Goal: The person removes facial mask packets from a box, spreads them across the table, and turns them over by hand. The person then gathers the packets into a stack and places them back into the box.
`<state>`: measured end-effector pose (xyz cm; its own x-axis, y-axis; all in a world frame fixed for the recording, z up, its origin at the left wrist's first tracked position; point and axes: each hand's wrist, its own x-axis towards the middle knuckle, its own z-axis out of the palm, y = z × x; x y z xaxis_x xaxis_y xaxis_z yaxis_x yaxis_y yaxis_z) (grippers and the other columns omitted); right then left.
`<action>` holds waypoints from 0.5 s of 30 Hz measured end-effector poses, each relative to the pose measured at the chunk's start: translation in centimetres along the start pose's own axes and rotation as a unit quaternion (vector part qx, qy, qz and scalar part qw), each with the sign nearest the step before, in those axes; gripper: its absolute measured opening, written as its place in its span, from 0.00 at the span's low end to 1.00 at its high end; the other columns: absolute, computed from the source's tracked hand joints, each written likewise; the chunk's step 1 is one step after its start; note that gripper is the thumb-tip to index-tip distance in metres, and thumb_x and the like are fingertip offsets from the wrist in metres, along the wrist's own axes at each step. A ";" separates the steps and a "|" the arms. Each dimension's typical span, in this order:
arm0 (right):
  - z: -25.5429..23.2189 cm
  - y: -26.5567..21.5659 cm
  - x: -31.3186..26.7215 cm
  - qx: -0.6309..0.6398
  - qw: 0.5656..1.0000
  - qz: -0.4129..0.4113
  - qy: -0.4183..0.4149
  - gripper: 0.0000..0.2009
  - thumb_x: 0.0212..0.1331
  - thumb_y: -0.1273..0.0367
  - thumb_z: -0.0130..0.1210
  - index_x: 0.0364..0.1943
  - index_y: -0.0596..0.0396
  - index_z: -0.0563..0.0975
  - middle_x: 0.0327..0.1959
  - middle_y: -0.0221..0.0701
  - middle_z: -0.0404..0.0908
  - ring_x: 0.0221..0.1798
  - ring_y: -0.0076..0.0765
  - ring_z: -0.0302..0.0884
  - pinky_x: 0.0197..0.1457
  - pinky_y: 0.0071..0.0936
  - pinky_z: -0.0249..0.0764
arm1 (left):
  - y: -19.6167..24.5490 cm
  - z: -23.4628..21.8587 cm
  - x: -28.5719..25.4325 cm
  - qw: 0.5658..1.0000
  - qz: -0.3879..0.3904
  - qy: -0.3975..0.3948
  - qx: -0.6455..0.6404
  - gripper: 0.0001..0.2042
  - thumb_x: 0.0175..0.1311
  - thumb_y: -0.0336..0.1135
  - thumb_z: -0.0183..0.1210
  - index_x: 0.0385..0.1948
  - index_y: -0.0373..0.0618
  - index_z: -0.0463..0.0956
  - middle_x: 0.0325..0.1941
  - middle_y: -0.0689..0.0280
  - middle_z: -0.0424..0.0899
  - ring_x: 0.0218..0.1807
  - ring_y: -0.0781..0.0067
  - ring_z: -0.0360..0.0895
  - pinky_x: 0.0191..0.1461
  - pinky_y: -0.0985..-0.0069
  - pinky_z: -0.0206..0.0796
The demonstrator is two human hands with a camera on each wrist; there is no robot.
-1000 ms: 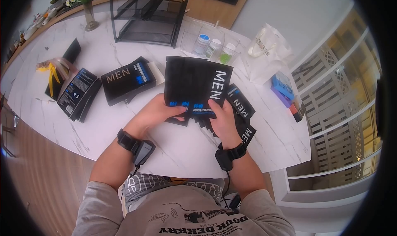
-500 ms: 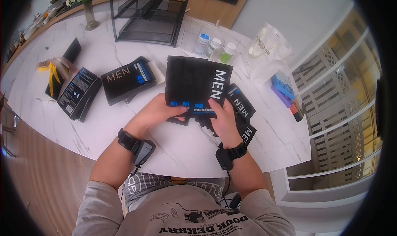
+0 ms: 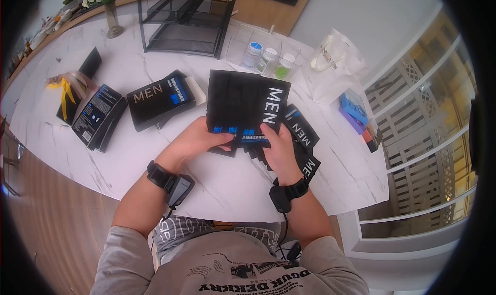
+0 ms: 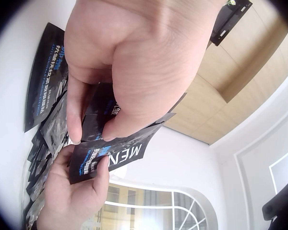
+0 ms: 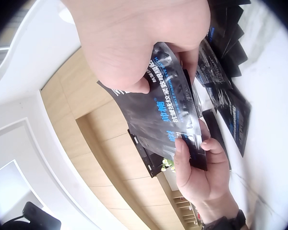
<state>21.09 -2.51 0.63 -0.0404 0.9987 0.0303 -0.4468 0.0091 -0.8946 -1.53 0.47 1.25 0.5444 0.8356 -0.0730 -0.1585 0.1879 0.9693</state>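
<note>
Both hands hold several overlapping flat black sachets (image 3: 240,98), fanned out above the table and marked MEN with blue and white print. My left hand (image 3: 199,140) pinches their lower left part, thumb on the near face. At the lower right, my right hand (image 3: 279,153) grips them, thumb lying beside the white lettering. The right wrist view shows eye patch wording on a held sachet (image 5: 168,103). Beneath and to the right of the right hand, more loose black sachets (image 3: 305,132) lie spread on the table; the hand and held sachets partly hide them.
Left of the hands are a black MEN box (image 3: 155,101), more black boxes (image 3: 98,114) and a yellow ribbon (image 3: 67,96). Behind stand a mesh rack (image 3: 181,49), a flower vase (image 3: 112,24) and capped bottles (image 3: 266,60). At right are a white bag (image 3: 330,80) and a blue box (image 3: 353,104).
The fanned sachets have shifted very slightly to the right since the first frame. Both hands keep the same hold, and the things on the table have not moved.
</note>
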 end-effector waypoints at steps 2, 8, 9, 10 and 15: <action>0.0 0.0 0.0 0.000 1.000 0.000 0.002 0.10 0.70 0.73 0.52 0.51 0.60 0.75 0.46 0.30 0.80 0.47 0.25 0.80 0.50 0.26 0.79 | 0.1 0.1 0.0 1.000 0.001 0.000 -0.002 0.13 0.65 0.23 0.61 0.50 0.33 0.76 0.45 0.62 0.83 0.44 0.72 0.82 0.46 0.73 0.82; -0.3 0.2 0.1 -0.006 1.000 0.000 0.002 0.10 0.70 0.73 0.52 0.51 0.60 0.75 0.46 0.29 0.80 0.47 0.25 0.80 0.51 0.26 0.79 | 0.0 0.0 0.0 1.000 0.001 -0.002 -0.004 0.14 0.65 0.23 0.61 0.51 0.33 0.75 0.46 0.62 0.83 0.44 0.71 0.82 0.46 0.73 0.82; -0.4 0.3 0.1 -0.007 1.000 -0.001 0.001 0.10 0.70 0.73 0.52 0.52 0.60 0.75 0.46 0.29 0.80 0.47 0.25 0.80 0.51 0.26 0.79 | -0.1 0.0 0.0 1.000 0.000 -0.004 -0.004 0.14 0.65 0.23 0.61 0.51 0.33 0.75 0.46 0.62 0.83 0.44 0.71 0.82 0.46 0.73 0.82; -0.5 0.4 0.2 -0.008 1.000 -0.002 0.000 0.10 0.70 0.73 0.52 0.52 0.60 0.75 0.47 0.29 0.80 0.47 0.25 0.80 0.51 0.26 0.79 | -0.1 0.0 0.1 1.000 0.000 -0.004 -0.005 0.14 0.65 0.23 0.61 0.51 0.33 0.75 0.46 0.62 0.83 0.44 0.71 0.82 0.46 0.73 0.82; 0.0 0.1 0.1 -0.002 1.000 -0.003 -0.003 0.11 0.70 0.73 0.52 0.53 0.60 0.75 0.47 0.29 0.80 0.48 0.25 0.80 0.51 0.26 0.79 | 0.2 0.2 0.0 1.000 0.000 -0.001 -0.001 0.14 0.65 0.23 0.61 0.51 0.33 0.75 0.47 0.62 0.83 0.44 0.71 0.82 0.46 0.73 0.82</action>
<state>21.10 -2.45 0.55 -0.0437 0.9983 0.0392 -0.4437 0.0158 -0.8960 -1.46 0.39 1.49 0.5464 0.8344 -0.0720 -0.1607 0.1888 0.9688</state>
